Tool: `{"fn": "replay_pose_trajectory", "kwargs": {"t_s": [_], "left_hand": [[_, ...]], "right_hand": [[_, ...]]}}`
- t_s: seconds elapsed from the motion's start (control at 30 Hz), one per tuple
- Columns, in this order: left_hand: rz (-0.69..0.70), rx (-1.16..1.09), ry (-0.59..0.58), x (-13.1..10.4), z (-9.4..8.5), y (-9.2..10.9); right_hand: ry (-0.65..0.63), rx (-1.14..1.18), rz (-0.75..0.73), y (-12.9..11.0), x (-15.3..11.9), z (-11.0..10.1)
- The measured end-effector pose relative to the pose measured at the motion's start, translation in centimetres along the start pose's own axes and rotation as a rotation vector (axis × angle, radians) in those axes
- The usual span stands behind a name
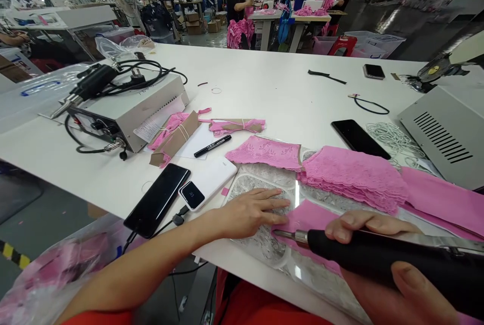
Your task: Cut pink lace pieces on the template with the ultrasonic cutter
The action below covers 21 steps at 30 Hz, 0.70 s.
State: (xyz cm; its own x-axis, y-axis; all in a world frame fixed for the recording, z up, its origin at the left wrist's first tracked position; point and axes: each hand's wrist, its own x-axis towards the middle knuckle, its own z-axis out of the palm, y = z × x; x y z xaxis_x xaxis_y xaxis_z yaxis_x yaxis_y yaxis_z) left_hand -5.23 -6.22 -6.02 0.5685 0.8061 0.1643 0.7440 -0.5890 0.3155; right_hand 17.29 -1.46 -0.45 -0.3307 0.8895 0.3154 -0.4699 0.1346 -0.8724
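My right hand [381, 259] is wrapped round a thick black handpiece [359, 252] with a slim metal tip. That tip touches or hovers just over the left edge of a pink fabric piece [308, 216]; I cannot tell which. Fingers spread, my left hand [253, 214] lies flat on a clear plastic template [272, 254] with cut-out shapes, its fingertips at the fabric's edge. A pink lace piece [264, 152] and a thick stack of pink lace pieces [351, 173] lie just beyond. Part of the nearer fabric is hidden under the handpiece.
On the left stands a grey power box [132, 108] with cables and another handpiece [91, 85]. Near my left arm lie a phone [157, 199], a watch-like device [192, 195] and a marker [212, 146]. Another phone [359, 138] and a vented box [446, 128] are right.
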Motion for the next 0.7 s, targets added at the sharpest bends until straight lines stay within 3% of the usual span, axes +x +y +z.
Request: {"fn": "replay_pose_trajectory", "kwargs": {"t_s": [0.23,0.43,0.7], "left_hand": [[0.009,-0.008,0.021,0.0,0.1,-0.1],[0.007,-0.012,0.074,-0.1,0.1,0.0],[0.024,-0.031,0.166,-0.1,-0.4,1.1]], "right_hand": [[-0.048,-0.043,-0.021,-0.2,0.3,0.4],[0.006,-0.041,-0.039,-0.1,0.2,0.3],[0.296,-0.125,-0.191,-1.1,3.3,-3.6]]}}
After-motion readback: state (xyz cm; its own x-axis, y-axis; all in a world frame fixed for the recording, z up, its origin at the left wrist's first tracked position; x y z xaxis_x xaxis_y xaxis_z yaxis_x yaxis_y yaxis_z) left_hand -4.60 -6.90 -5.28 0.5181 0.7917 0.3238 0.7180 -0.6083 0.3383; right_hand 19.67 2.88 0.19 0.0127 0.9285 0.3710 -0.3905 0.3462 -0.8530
